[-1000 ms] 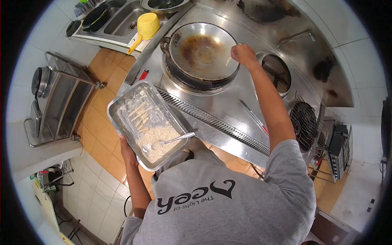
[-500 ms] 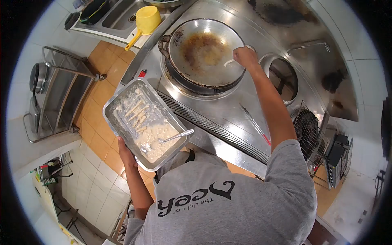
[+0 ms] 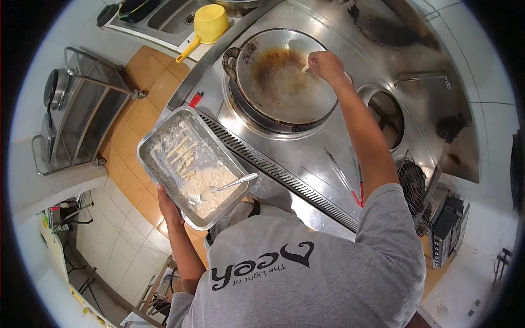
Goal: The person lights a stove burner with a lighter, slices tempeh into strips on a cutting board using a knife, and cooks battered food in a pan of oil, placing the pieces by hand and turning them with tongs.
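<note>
My left hand [image 3: 169,206] grips the lower left edge of a metal tray [image 3: 143,154], its fingers mostly hidden beneath. In the tray lie several batter-coated strips [image 3: 183,153] and thick pale batter [image 3: 210,183], with a metal spoon [image 3: 235,183] resting in it. My right hand [image 3: 324,65] is closed, fingertips down, over the right part of a large wok [image 3: 273,95]. A small pale battered piece [image 3: 305,69] sticks out from its fingertips. Brownish, shiny liquid [image 3: 281,63] shows in the wok.
The wok sits on a steel stove [image 3: 322,158] with an open burner ring [image 3: 387,115] to its right. Red-handled tongs [image 3: 343,177] lie near the front. A yellow dipper [image 3: 210,24] stands by the sink [image 3: 169,22]. A metal cart [image 3: 90,120] is at left, a wire rack [image 3: 413,186] at right.
My right hand has moved from the wok's right rim inward over the wok, with the pale piece still in its fingers. The tray stays in my left hand. The view has shifted slightly.
</note>
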### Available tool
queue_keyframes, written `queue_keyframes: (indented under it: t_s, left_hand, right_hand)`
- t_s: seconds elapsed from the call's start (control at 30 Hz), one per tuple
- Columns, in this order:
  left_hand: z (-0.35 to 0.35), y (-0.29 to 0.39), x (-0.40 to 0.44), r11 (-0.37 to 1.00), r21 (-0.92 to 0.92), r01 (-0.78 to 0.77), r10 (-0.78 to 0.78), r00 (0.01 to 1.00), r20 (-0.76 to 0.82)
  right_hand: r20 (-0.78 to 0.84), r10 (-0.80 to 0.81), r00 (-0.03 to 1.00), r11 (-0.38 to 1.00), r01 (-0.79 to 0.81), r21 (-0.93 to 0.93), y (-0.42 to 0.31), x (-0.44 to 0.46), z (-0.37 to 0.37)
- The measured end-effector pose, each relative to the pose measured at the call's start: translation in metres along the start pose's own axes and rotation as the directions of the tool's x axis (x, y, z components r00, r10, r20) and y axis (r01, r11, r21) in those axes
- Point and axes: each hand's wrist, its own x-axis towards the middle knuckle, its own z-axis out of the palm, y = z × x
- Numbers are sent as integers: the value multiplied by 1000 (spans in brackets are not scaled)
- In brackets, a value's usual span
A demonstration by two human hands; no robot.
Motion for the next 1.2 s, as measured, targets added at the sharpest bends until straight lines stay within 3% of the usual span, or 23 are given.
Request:
queue_keyframes:
  t_s: [0.17, 0.27, 0.47, 0.57, 0.77, 0.87, 0.93, 1.0, 1.1, 1.2]
  left_hand:
    - [-8, -9, 3, 1000, -27, 3, -3, 1000, -7]
    - [-15, -11, 4, 1000, -18, 10, -11, 999, -39]
    - [-18, -5, 3, 1000, -17, -10, 9, 999, -53]
    - [-34, -4, 7, 999, -12, -33, 33, 999, -30]
    - [-55, 8, 18, 998, 6, -64, 63, 998, 30]
    - [-74, 10, 35, 998, -35, -54, 56, 996, 73]
    - [-86, 13, 43, 998, -55, -42, 48, 993, 110]
    - [-91, 18, 47, 999, -44, -28, 34, 987, 155]
    - [-91, 16, 52, 996, -92, 6, 18, 966, 256]
    - [-93, 13, 57, 992, -98, 80, -43, 941, 335]
  right_hand:
    - [12, 23, 1000, 1000, -23, 2, -13, 2, 20]
    - [135, 31, 990, 993, -46, 107, -24, 1, 25]
    - [189, -156, 969, 926, 77, 368, -9, 6, 39]
    - [180, -77, 981, 981, 42, 191, -23, -11, 16]
    - [2, -21, 1000, 959, 20, 283, -20, -84, -24]
    - [-36, 136, 990, 903, -109, 416, -32, -151, -35]
    - [-69, 205, 976, 790, -124, 600, -41, -202, -19]
    - [83, 322, 943, 489, -240, 838, -75, -252, -18]
    - [156, 347, 925, 216, -241, 946, -110, -311, 11]
    - [204, 313, 928, 118, -251, 961, -171, -345, 12]
